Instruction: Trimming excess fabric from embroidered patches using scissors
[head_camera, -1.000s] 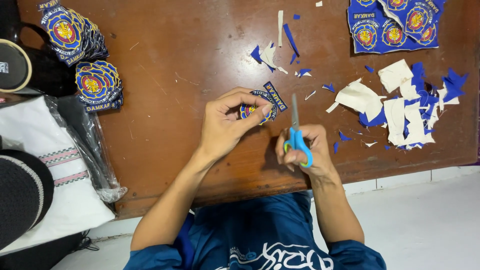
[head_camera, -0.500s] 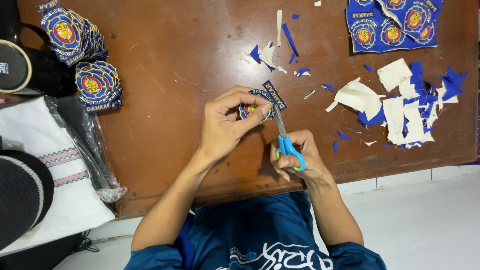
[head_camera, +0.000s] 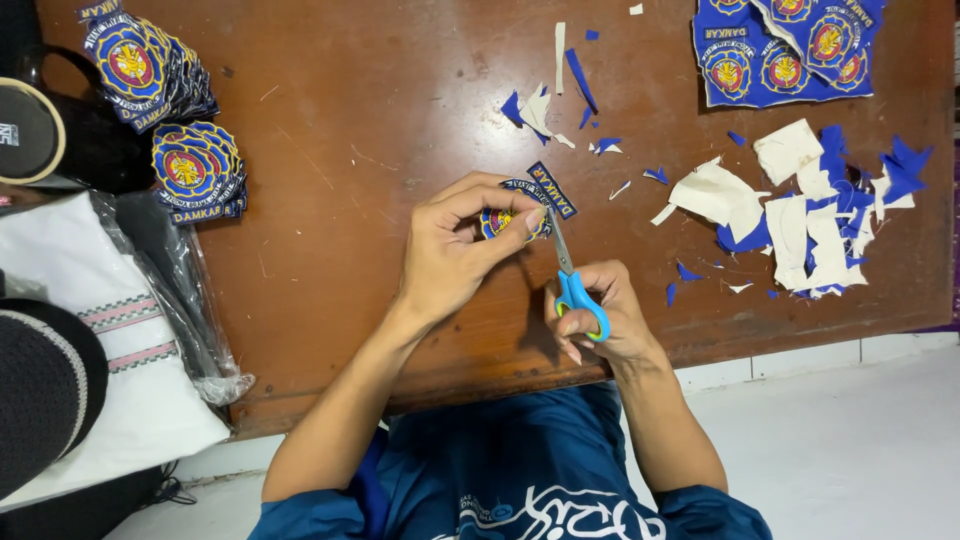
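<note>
My left hand (head_camera: 455, 245) pinches a round blue and yellow embroidered patch (head_camera: 520, 205) above the brown wooden table (head_camera: 350, 120). My right hand (head_camera: 595, 315) grips blue-handled scissors (head_camera: 572, 275), fingers through the loops. The blades point up and to the left, and their tips meet the patch's right edge just under my left thumb. Part of the patch is hidden behind my left fingers.
Two stacks of cut patches (head_camera: 165, 95) lie at the table's far left. An uncut blue sheet of patches (head_camera: 780, 50) sits at the top right. White and blue offcuts (head_camera: 800, 210) are scattered on the right. A folded white cloth in clear plastic (head_camera: 110, 340) rests at the left.
The scissors have tilted from upright toward the left and moved up to the patch. My left hand has kept the patch in nearly the same place.
</note>
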